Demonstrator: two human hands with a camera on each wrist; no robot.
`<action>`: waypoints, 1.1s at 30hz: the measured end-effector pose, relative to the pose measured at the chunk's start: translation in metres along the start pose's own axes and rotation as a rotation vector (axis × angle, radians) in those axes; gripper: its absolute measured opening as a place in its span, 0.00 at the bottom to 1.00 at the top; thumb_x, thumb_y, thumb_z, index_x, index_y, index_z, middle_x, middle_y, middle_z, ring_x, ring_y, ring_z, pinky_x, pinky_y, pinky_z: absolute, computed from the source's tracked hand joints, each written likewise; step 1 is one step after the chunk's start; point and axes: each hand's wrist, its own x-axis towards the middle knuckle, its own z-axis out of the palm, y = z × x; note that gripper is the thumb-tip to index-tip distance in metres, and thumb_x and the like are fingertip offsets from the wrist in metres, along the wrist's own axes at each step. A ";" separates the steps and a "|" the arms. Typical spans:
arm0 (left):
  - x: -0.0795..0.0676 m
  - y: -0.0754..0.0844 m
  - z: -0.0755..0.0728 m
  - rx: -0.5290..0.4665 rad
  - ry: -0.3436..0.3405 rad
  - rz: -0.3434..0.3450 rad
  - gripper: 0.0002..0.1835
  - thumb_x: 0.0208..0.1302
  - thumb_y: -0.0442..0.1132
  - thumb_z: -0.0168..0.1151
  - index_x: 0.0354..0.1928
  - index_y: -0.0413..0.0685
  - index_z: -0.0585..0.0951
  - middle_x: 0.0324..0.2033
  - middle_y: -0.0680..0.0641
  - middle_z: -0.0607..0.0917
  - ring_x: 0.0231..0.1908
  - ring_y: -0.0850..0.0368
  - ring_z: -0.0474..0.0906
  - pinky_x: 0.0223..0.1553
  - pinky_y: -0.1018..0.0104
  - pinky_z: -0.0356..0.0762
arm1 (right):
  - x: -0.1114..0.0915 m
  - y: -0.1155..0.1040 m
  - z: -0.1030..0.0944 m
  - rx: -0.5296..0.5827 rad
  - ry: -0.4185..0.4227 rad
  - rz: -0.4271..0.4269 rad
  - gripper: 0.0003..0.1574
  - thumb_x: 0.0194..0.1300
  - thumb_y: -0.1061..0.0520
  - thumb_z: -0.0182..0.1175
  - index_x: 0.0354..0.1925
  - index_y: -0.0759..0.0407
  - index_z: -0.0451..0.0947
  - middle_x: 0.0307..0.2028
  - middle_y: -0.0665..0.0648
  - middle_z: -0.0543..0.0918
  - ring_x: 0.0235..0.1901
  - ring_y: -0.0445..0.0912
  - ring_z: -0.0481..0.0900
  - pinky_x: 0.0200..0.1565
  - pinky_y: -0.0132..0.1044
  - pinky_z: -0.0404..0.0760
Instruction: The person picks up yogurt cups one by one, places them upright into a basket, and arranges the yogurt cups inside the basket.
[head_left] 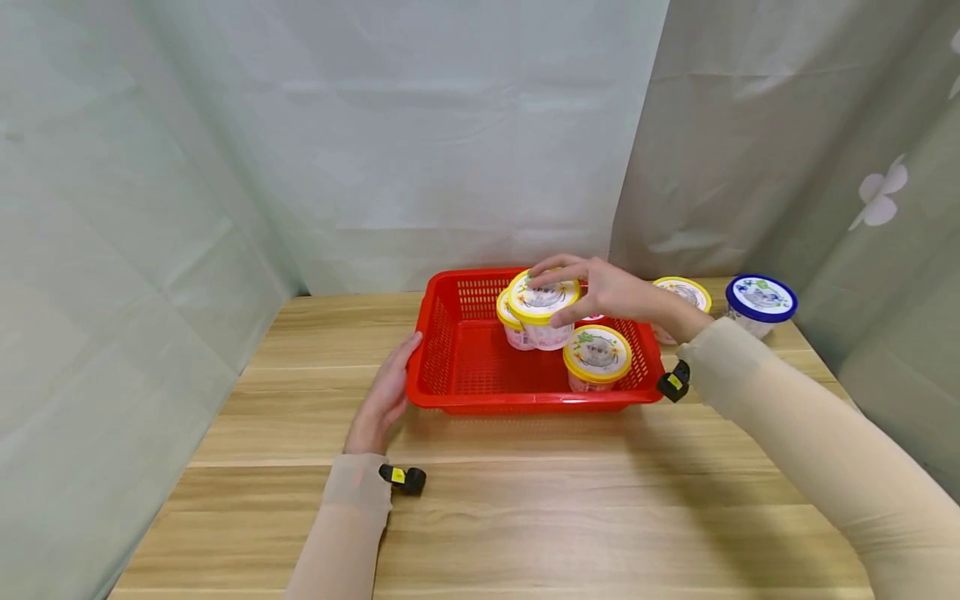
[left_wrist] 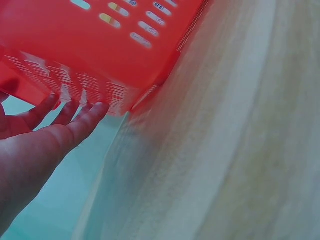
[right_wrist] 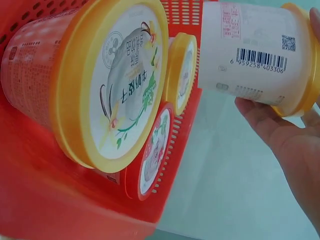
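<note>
Over the red plastic basket [head_left: 517, 398], my right hand [head_left: 611, 287] grips a white tub with a yellow lid [head_left: 542, 302] by the lid's edge. The right wrist view shows the tub's barcode side [right_wrist: 250, 55]. Below and around it, the basket holds a yellow-lidded tub [head_left: 510, 315] at the back, another yellow-lidded tub [head_left: 598, 354] at front right, and a red-lidded tub [right_wrist: 157, 155] mostly hidden in the head view. At the basket's left end, my left hand [head_left: 390, 383] touches the outer wall with fairly straight fingers [left_wrist: 87, 122].
Right of the basket, on the wooden table [head_left: 525, 508], stand a yellow-lidded tub [head_left: 684, 290], partly behind my right wrist, and a blue-lidded tub [head_left: 761, 297]. Pale curtains [head_left: 450, 150] hang close behind the table and at both sides.
</note>
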 end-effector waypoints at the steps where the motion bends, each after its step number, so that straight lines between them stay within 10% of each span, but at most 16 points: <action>1: 0.000 0.000 0.000 -0.002 0.003 0.000 0.29 0.84 0.56 0.45 0.74 0.45 0.66 0.54 0.44 0.78 0.46 0.58 0.79 0.46 0.68 0.84 | 0.001 0.000 0.001 -0.006 -0.014 -0.013 0.35 0.61 0.50 0.76 0.66 0.47 0.81 0.71 0.46 0.70 0.69 0.48 0.64 0.63 0.51 0.70; 33: -0.001 -0.004 0.001 0.004 0.001 0.003 0.30 0.83 0.57 0.45 0.75 0.46 0.65 0.56 0.44 0.77 0.47 0.58 0.79 0.47 0.68 0.83 | 0.028 0.003 0.031 -0.057 -0.213 -0.047 0.33 0.62 0.47 0.75 0.64 0.49 0.82 0.69 0.52 0.73 0.68 0.51 0.67 0.63 0.48 0.74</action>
